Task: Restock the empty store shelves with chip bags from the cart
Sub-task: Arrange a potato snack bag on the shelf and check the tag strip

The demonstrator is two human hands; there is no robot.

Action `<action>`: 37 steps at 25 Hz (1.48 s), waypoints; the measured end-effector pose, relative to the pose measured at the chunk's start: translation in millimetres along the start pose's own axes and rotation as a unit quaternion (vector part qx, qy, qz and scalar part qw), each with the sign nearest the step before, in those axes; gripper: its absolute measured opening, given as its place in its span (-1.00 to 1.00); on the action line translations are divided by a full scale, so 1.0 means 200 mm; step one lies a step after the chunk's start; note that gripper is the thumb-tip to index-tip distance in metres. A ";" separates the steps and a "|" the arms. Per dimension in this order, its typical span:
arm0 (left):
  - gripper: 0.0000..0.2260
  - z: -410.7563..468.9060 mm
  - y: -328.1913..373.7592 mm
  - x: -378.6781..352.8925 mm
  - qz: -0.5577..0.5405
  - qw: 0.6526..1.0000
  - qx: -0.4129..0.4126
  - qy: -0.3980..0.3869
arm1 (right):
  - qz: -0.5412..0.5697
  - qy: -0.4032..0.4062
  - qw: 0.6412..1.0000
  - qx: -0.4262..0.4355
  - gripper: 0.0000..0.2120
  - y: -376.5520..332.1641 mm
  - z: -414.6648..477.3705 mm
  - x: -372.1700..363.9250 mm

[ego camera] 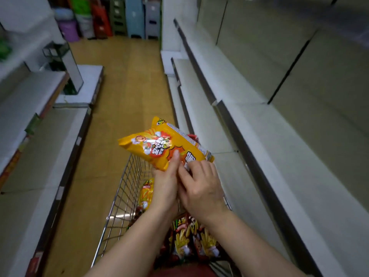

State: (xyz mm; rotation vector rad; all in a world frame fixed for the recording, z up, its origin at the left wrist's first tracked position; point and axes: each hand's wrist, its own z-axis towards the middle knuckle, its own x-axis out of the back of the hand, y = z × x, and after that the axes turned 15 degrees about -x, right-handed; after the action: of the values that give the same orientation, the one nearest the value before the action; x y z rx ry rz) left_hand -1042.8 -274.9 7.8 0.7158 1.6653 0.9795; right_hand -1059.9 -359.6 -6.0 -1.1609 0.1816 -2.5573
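A yellow bag [159,144] is being held tilted over the wire cart [119,196]; red bags [189,238] are lying inside, white shelves [269,136] running alongside.

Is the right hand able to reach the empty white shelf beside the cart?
Probably yes. The white shelf lies bare just beside the right hand, nothing between them. Both that hand and the left hand grip the yellow chip bag, so it would come along.

Wire cart [123,186] — chip bags [191,238] apparently piled inside.
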 end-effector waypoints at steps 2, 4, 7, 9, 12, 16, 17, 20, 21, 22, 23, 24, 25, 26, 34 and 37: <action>-0.64 -0.05 0.16 0.00 -0.021 0.999 -0.027 -0.028 | 0.058 -0.001 0.998 0.016 -0.75 -0.04 0.05 0.17; -0.64 -0.11 0.32 0.00 -0.049 0.994 -0.028 -0.090 | 0.131 0.026 0.990 -0.036 -0.75 -0.05 0.13 0.37; -0.59 -0.23 0.51 -0.05 -0.063 0.983 -0.037 -0.167 | 0.179 0.033 0.970 -0.159 -0.62 -0.06 0.26 0.68; -0.57 -0.34 0.59 -0.13 -0.029 0.977 -0.106 -0.185 | 0.191 -0.019 0.960 -0.206 -0.48 -0.11 0.29 0.85; -0.37 -0.51 0.62 -0.26 0.192 0.927 -0.277 -0.163 | 0.322 -0.152 0.905 -0.232 -0.40 -0.21 0.28 1.02; -0.26 -0.81 0.62 -0.41 0.254 0.843 -0.388 -0.273 | 0.516 -0.100 0.795 -0.304 -0.29 -0.14 0.31 1.24; -0.34 -0.88 0.65 -0.44 0.217 0.840 -0.393 -0.304 | 0.536 -0.071 0.778 -0.319 -0.32 -0.10 0.32 1.32; -0.70 -1.01 0.76 -0.53 0.054 0.862 -0.381 -0.330 | 0.554 0.004 0.759 -0.344 -0.34 -0.01 0.25 1.56; -0.76 -1.03 0.79 -0.57 0.027 0.871 -0.377 -0.314 | 0.554 0.023 0.751 -0.358 -0.37 0.02 0.21 1.64; -0.76 -1.04 0.81 -0.61 0.028 0.875 -0.375 -0.304 | 0.556 0.034 0.743 -0.370 -0.40 0.04 0.18 1.72; -0.71 -1.05 0.83 -0.65 0.041 0.879 -0.357 -0.313 | 0.563 0.037 0.735 -0.376 -0.43 0.06 0.14 1.80; -0.62 -1.07 0.85 -0.70 0.057 0.880 -0.310 -0.356 | 0.565 0.037 0.732 -0.378 -0.45 0.07 0.10 1.89; -0.51 -1.09 0.86 -0.75 0.068 0.872 -0.242 -0.420 | 0.561 0.040 0.735 -0.379 -0.47 0.07 0.06 1.98; -0.44 -1.13 0.87 -0.80 0.075 0.853 -0.168 -0.489 | 0.551 0.051 0.740 -0.382 -0.50 0.07 0.02 2.06; -0.66 -1.51 0.82 -1.25 0.085 0.724 -0.020 -0.684 | 0.320 0.217 0.775 -0.500 -0.58 0.17 -0.30 2.52; -0.64 -1.59 0.77 -1.49 0.108 0.699 -0.023 -0.706 | 0.108 0.199 0.821 -0.525 -0.69 0.14 -0.37 2.62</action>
State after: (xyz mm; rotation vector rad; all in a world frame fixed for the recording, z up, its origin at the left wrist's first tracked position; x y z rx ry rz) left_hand -1260.5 -528.9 326.0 1.1938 0.1699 0.3114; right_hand -1431.7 -568.7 310.0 -0.7343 1.8766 -2.3994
